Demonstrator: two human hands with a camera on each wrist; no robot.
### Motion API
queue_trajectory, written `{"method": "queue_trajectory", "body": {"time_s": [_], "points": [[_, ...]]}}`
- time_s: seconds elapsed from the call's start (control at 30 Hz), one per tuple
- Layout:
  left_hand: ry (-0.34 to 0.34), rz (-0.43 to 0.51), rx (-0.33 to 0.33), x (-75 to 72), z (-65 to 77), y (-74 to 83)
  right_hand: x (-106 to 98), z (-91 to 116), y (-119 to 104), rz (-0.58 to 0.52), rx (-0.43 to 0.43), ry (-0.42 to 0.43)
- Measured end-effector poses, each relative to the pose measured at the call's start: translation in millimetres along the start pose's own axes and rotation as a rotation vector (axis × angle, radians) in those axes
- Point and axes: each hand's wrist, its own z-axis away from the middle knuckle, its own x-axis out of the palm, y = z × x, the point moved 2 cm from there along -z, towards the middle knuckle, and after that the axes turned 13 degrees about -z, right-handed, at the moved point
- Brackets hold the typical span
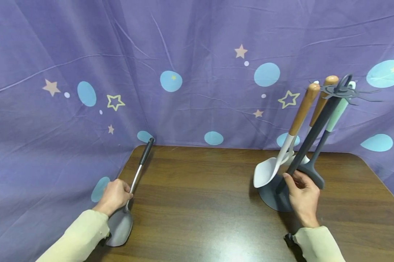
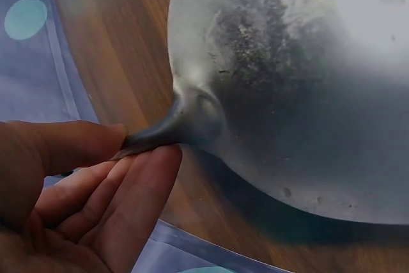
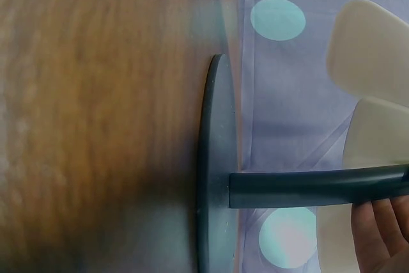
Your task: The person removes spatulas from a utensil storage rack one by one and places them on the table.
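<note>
At the left, a metal wok spatula (image 1: pixel 121 229) with a black handle end lies along the table's left side. My left hand (image 1: pixel 115 196) pinches its shaft just above the blade. Thumb and fingers close on the narrow neck in the left wrist view, beside the stained blade (image 2: pixel 287 113). At the right, my right hand (image 1: pixel 304 196) holds the pole (image 1: pixel 306 147) of a dark utensil stand low down. The stand's round base (image 3: pixel 220 126) shows in the right wrist view. From its hooked top (image 1: pixel 337 91) hang a white turner (image 1: pixel 264 173) with a wooden handle and a dark-headed utensil (image 1: pixel 313 174) with a green handle.
Another wooden handle (image 1: pixel 319 105) hangs behind the pole. The brown wooden table (image 1: pixel 197 189) spans between both hands. A purple patterned cloth (image 1: pixel 197 72) rises behind the table and down its left side, near the spatula's handle.
</note>
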Motion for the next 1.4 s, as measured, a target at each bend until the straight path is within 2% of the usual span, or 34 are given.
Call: {"method": "queue_trajectory", "body": {"time_s": [0.3,0.5,0.87,1.13,1.4], "points": [[-0.04,-0.03,-0.025,4.8,-1.5,-6.8,0.8,0.1,-1.8,0.002,-0.007,0.005],[-0.096,-0.036,-0.041,7.8,-2.8,-11.2,0.4,-0.1,-1.2,-0.001,-0.007,0.001],[-0.158,-0.069,-0.065,9.1,-4.5,-13.5,0.1,-0.6,-1.5,-0.01,-0.004,-0.003],[-0.156,-0.067,-0.056,10.5,-6.6,-16.4,0.2,-0.1,-1.8,-0.005,-0.004,0.003],[-0.192,-0.084,-0.109,12.1,-5.7,-15.9,1.0,-0.2,-0.1,-0.002,-0.009,0.004]]}}
